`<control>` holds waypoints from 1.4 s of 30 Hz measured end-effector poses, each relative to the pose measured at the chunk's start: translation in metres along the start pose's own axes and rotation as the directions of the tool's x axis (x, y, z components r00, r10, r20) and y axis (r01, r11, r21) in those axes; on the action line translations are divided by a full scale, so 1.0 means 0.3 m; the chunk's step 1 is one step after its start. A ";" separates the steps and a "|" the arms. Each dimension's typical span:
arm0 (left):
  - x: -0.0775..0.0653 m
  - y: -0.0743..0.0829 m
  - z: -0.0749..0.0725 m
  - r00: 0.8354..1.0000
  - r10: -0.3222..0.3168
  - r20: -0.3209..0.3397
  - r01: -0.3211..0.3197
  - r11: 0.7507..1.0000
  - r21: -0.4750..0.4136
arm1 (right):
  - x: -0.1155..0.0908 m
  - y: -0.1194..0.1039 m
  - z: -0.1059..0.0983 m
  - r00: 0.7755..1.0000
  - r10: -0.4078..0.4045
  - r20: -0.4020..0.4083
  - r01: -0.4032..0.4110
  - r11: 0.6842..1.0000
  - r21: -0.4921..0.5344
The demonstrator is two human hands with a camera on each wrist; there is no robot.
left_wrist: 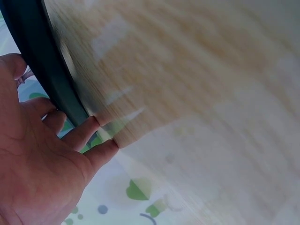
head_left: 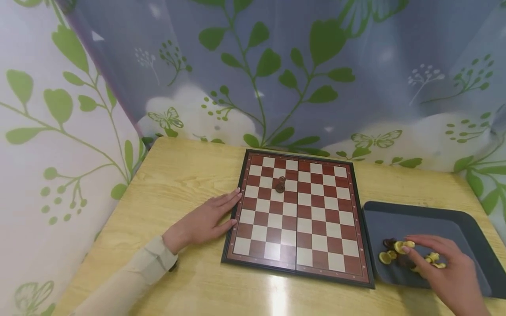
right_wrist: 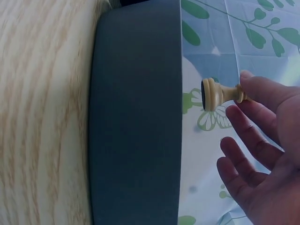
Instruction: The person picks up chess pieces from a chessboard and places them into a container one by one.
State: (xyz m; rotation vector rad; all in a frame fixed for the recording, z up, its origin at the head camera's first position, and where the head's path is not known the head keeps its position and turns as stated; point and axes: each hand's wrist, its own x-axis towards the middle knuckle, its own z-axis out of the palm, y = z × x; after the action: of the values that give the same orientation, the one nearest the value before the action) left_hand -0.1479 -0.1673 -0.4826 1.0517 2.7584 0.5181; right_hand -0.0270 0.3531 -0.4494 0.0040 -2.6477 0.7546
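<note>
A red-and-white chessboard (head_left: pixel 317 226) lies unfolded on the table, and one dark chess piece (head_left: pixel 280 188) is on its upper left part. My left hand (head_left: pixel 205 219) rests at the board's left edge with fingers extended, fingertips touching the dark rim (left_wrist: pixel 40 51). Over the grey tray (head_left: pixel 411 217), my right hand (head_left: pixel 450 265) pinches a cream chess piece (right_wrist: pixel 225 93) between thumb and fingers. The right wrist view shows that piece on its side, its dark base facing left. Under the hand, a few cream pieces (head_left: pixel 385 257) and a dark piece (head_left: pixel 389 244) lie in the tray; some are partly hidden.
The tray stands against the board's right side, near the front right of the wooden table (head_left: pixel 186 175). A leaf-patterned cloth (head_left: pixel 284 87) hangs behind the table, and similar patterned covering (head_left: pixel 43 153) is on the left. A small dark object (head_left: pixel 173 266) shows by the left sleeve.
</note>
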 end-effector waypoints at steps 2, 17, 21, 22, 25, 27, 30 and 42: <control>0.007 -0.001 -0.007 1.000 0.003 -0.004 -0.003 1.000 0.001 | 0.009 0.004 -0.004 1.000 -0.004 -0.010 0.003 1.000 -0.014; 0.019 0.000 -0.025 0.999 0.029 -0.040 -0.029 1.000 -0.002 | 0.034 -0.005 -0.024 0.991 0.135 -0.005 -0.135 0.990 -0.043; 0.019 0.000 -0.024 0.999 0.025 -0.036 -0.025 1.000 -0.003 | 0.034 0.001 -0.029 0.984 0.174 0.029 -0.172 0.982 -0.073; 0.019 0.000 -0.024 0.999 0.027 -0.037 -0.027 1.000 -0.005 | 0.033 0.004 -0.030 0.983 0.181 0.040 -0.178 0.981 -0.074; 0.016 0.001 -0.021 0.999 0.023 -0.036 -0.024 1.000 -0.008 | 0.028 0.014 -0.028 0.979 0.191 0.065 -0.185 0.980 -0.078; 0.014 0.000 -0.017 0.999 0.025 -0.037 -0.025 1.000 -0.009 | 0.021 0.022 -0.026 0.977 0.190 0.093 -0.184 0.981 -0.067; 0.014 -0.001 -0.012 0.999 0.027 -0.037 -0.027 1.000 -0.008 | 0.012 0.030 -0.021 0.974 0.190 0.121 -0.182 0.981 -0.069; 0.005 -0.001 0.003 0.999 0.025 -0.031 -0.025 1.000 -0.017 | -0.002 0.019 -0.005 0.984 0.135 0.120 -0.131 0.990 -0.042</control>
State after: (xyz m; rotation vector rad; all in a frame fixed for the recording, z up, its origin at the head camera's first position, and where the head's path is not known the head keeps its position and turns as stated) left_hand -0.1490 -0.1664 -0.4835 1.0848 2.7655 0.5648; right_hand -0.0263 0.3587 -0.4513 -0.1417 -2.7999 0.7749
